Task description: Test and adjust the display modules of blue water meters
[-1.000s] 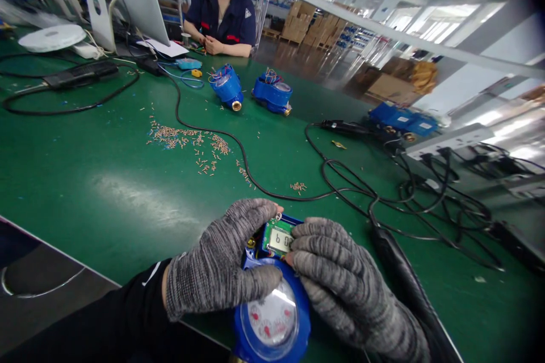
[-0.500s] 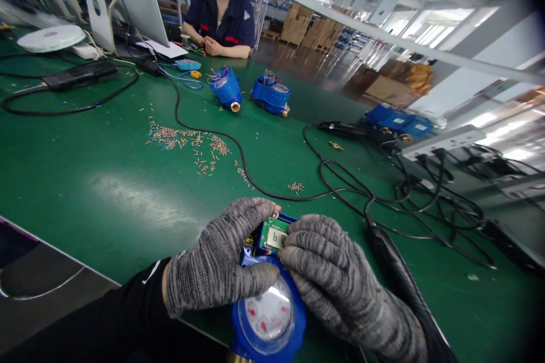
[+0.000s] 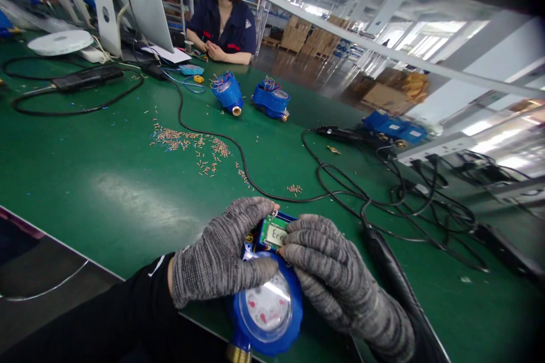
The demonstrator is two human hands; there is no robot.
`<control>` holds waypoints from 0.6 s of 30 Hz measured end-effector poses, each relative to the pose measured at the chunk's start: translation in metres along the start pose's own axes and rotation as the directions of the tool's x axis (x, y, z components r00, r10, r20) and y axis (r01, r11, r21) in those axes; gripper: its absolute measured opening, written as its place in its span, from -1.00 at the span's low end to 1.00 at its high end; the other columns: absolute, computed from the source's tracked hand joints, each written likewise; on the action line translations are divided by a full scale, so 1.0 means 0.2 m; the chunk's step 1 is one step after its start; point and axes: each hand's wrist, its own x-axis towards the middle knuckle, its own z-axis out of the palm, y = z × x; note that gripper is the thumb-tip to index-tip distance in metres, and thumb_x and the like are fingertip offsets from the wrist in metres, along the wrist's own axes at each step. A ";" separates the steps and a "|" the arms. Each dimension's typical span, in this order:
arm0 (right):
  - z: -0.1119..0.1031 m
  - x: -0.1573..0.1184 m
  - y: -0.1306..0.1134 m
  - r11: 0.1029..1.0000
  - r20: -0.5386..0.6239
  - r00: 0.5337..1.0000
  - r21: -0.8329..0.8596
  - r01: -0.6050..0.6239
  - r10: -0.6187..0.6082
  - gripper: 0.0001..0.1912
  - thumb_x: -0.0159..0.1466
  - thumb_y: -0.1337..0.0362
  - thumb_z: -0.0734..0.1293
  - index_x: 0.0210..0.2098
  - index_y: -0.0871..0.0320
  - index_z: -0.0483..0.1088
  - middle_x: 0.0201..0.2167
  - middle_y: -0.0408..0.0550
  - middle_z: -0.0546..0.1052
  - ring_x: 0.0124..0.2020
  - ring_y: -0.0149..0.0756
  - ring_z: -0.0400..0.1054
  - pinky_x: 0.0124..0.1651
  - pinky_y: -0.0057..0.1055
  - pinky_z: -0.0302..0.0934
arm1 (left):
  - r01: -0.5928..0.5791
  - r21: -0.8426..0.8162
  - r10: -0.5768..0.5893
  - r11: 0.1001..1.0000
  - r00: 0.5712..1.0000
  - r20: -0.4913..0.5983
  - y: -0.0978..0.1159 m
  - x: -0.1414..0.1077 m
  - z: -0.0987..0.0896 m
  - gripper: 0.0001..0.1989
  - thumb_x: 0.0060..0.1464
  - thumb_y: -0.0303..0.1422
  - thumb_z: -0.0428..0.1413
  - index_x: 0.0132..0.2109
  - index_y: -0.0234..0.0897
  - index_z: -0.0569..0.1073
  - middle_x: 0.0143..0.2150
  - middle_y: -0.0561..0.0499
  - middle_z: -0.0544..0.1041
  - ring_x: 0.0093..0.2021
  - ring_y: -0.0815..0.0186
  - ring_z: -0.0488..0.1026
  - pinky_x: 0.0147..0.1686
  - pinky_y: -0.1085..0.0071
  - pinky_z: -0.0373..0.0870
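Observation:
A blue meter [image 3: 268,309] with a round clear dial and a brass fitting lies at the table's near edge. Its top housing holds a green circuit board [image 3: 269,226] whose small display [image 3: 276,234] reads "Err", partly covered on the right. My left hand [image 3: 223,252], in a grey knit glove, grips the meter from the left, thumb over the dial's upper edge and fingers along the housing. My right hand [image 3: 336,272], gloved alike, closes on the housing's right side, its fingertips beside the display.
Small copper-coloured pieces [image 3: 174,139] lie scattered mid-table. A black cable [image 3: 232,139] crosses the green table [image 3: 106,159]. Two blue meters [image 3: 227,92] stand farther back. A person [image 3: 223,17] sits behind. Right are a power strip [image 3: 434,150] and blue units [image 3: 394,126].
The display has changed from a partly hidden reading to "Err". The view has shifted slightly; both hands keep nearly the same hold on the meter.

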 end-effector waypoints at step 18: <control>0.03 -0.06 0.01 0.993 -0.047 0.998 0.117 -0.030 0.036 -0.54 0.26 0.50 0.27 0.15 0.25 0.37 0.05 0.13 0.49 0.16 -0.03 0.35 0.28 0.01 0.20 | -0.052 0.024 0.053 0.998 0.999 -0.014 0.00 0.01 0.00 -0.29 0.11 -0.21 0.27 0.33 -0.11 0.19 0.28 -0.18 0.34 0.31 0.03 0.29 0.30 0.03 0.28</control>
